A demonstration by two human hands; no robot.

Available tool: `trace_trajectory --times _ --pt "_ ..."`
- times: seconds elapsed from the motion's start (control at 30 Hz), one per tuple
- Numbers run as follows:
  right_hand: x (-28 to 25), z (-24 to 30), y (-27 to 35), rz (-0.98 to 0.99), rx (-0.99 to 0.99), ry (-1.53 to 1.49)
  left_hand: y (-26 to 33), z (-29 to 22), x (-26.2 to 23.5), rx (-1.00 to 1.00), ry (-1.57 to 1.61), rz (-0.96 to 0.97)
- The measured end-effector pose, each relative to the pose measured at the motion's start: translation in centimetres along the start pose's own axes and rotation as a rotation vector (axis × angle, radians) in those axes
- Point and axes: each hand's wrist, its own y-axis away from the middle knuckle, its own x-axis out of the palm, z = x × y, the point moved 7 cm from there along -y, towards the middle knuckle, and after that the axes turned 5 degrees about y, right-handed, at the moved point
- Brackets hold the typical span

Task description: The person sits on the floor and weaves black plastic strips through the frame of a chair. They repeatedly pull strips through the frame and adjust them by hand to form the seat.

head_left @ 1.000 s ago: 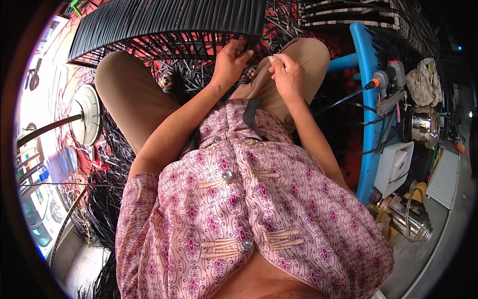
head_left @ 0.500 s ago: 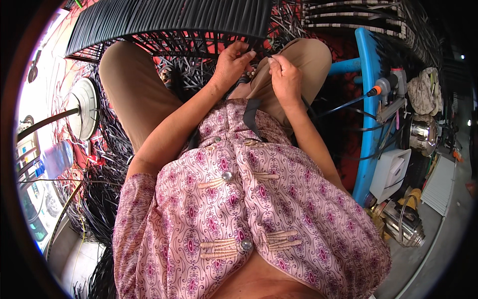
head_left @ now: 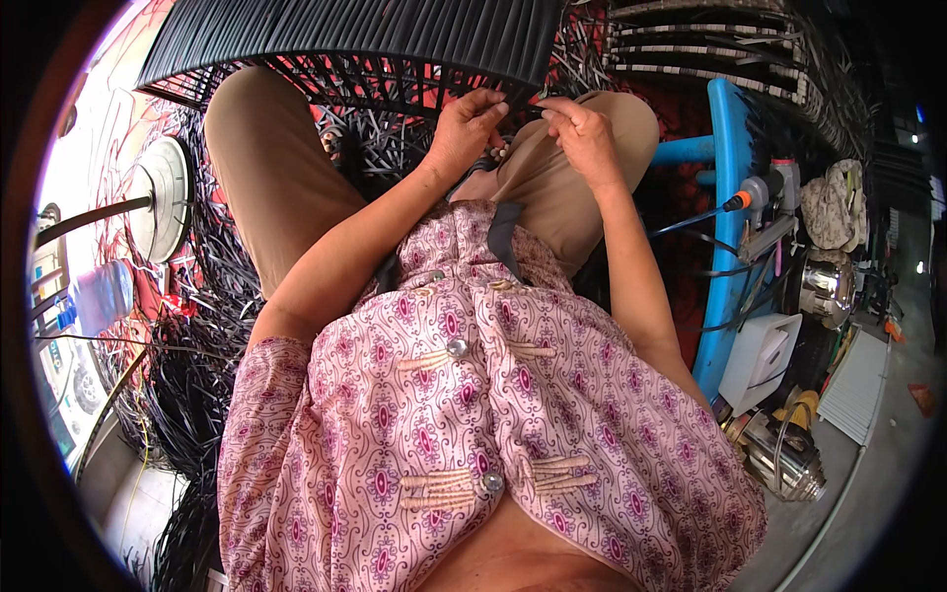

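A frame wound with black plastic strips (head_left: 355,39) stands across the top of the view, beyond my knees. At its lower right corner my left hand (head_left: 468,130) is closed, thumb and fingertips pinched on a thin black strip (head_left: 523,111). To the right, over my right knee, my right hand (head_left: 584,140) pinches the same strip between thumb and forefinger. Only a short dark stretch of it shows between the two hands, and the fingertips partly hide it.
Loose black strips (head_left: 212,326) lie heaped at the left and under the frame. On the right stands a blue plastic stool (head_left: 723,178) with a tool with an orange collar (head_left: 738,201) on it. Beyond it are a white container (head_left: 760,360) and a metal flask (head_left: 784,454). A round fan (head_left: 163,200) stands left.
My right hand has shifted slightly up and right, and its fingers now reach toward the left hand. The left hand stays near the frame's corner. The whole view has tilted slightly.
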Motion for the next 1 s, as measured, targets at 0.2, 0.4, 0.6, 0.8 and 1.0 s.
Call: trace_trajectory --times 0.2,0.4,0.6,0.8,1.0 --pt "0.2 1.4 -0.8 0.036 -0.117 0.045 0.0 -0.4 0.1 -0.068 -0.014 -0.041" --pt "0.4 4.2 0.1 -0.015 -0.099 0.224 1.4 -1.6 0.6 -0.051 -0.03 -0.101" --pt "0.9 4.4 0.1 -0.045 -0.08 0.284 1.9 -2.1 -0.2 -0.012 0.025 -0.177" --pt "1.3 4.0 0.1 -0.051 -0.03 0.194 0.8 -1.8 -0.6 0.091 0.026 -0.206" --pt "0.1 3.1 1.3 -0.029 0.149 0.1 0.8 -1.2 -1.0 0.049 0.121 -0.225"
